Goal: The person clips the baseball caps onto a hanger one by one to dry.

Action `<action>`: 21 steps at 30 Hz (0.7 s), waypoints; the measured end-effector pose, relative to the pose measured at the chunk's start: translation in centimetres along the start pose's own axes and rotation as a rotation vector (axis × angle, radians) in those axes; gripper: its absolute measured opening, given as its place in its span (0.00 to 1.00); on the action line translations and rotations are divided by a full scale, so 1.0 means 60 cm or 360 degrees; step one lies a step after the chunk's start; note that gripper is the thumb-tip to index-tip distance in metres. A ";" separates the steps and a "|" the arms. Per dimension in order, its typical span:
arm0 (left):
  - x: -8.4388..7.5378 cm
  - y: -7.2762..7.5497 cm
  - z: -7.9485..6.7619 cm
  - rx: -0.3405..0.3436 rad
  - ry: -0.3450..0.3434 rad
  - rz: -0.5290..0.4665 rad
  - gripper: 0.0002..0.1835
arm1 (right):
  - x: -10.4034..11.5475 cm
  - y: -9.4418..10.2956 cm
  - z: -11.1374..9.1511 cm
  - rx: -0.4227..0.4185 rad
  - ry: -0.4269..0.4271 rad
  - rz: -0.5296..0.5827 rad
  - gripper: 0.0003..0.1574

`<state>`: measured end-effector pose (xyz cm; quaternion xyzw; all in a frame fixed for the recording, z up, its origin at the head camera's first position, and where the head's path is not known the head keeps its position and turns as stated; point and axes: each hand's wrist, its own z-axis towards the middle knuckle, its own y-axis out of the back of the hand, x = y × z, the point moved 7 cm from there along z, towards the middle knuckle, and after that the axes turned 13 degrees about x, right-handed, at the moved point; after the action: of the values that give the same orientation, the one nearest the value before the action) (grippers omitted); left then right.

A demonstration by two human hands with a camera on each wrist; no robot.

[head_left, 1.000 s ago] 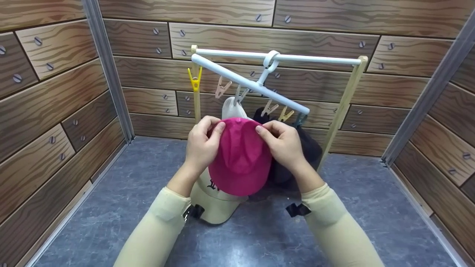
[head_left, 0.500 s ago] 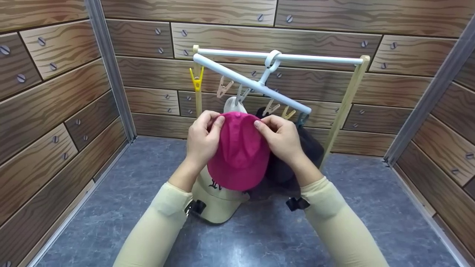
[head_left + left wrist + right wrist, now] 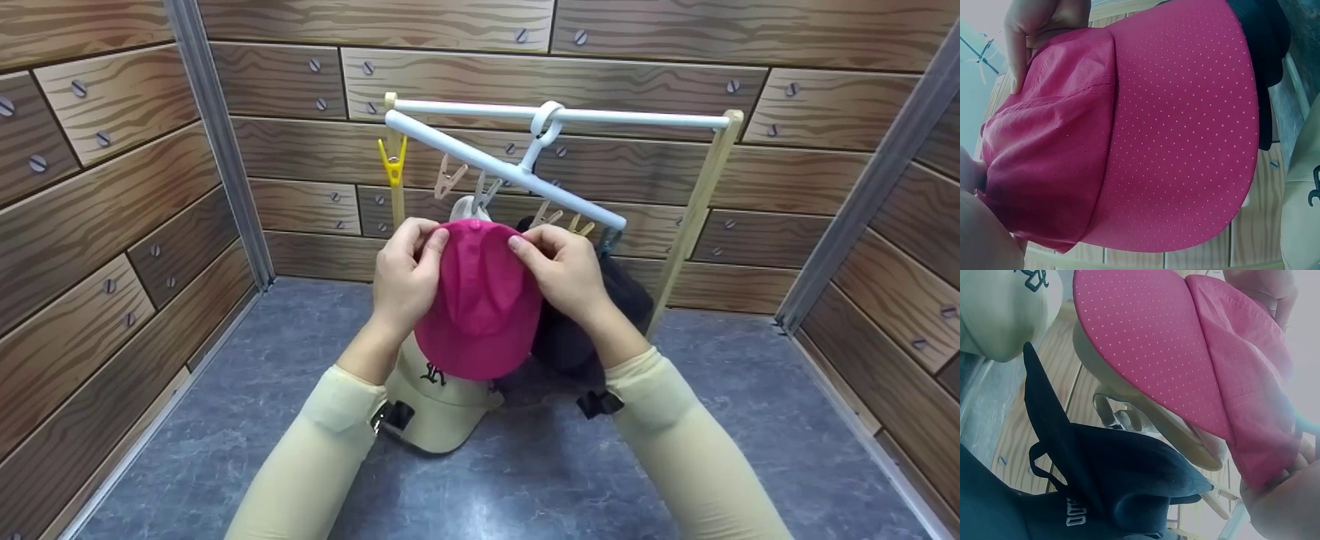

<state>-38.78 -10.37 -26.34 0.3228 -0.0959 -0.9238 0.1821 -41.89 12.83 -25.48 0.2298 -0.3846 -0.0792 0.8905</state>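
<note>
A pink baseball cap (image 3: 480, 300) hangs brim down between my two hands. My left hand (image 3: 405, 274) pinches one top side of it between thumb and fingers. The other top side is pinched by my right hand (image 3: 566, 274). Behind the pink cap is a pale cap (image 3: 465, 208) held by a grey clothespin (image 3: 486, 193), mostly hidden. A cream cap (image 3: 439, 420) with black lettering shows below it. Dark caps (image 3: 1129, 478) hang to the right, close to my right hand. A tilted light-blue hanger (image 3: 502, 169) with several clothespins is just beyond the hands.
The hanger hooks over a white rod (image 3: 645, 118) on a wooden stand (image 3: 694, 217). A yellow clothespin (image 3: 393, 166) is at the left end, and a pink clothespin (image 3: 450, 178) beside it. Wood-patterned walls (image 3: 555, 82) enclose the grey floor (image 3: 510, 480) on three sides.
Both hands have raised the pink cap slightly, still pinching its sides. Its top covers more of the pale cap behind, and more of the lettering below shows.
</note>
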 end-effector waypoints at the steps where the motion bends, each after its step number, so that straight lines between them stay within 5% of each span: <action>1: -0.001 0.001 0.001 -0.0001 -0.0002 0.0001 0.06 | 0.001 0.000 0.002 0.0002 0.0002 -0.0004 0.11; 21: -0.008 0.008 0.028 -0.0051 -0.0051 0.0057 0.07 | 0.008 0.003 0.024 0.0033 0.0003 -0.0083 0.11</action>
<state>-39.34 -10.54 -24.64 0.3032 -0.0899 -0.9269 0.2021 -42.60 12.30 -24.21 0.2492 -0.3784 -0.0983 0.8860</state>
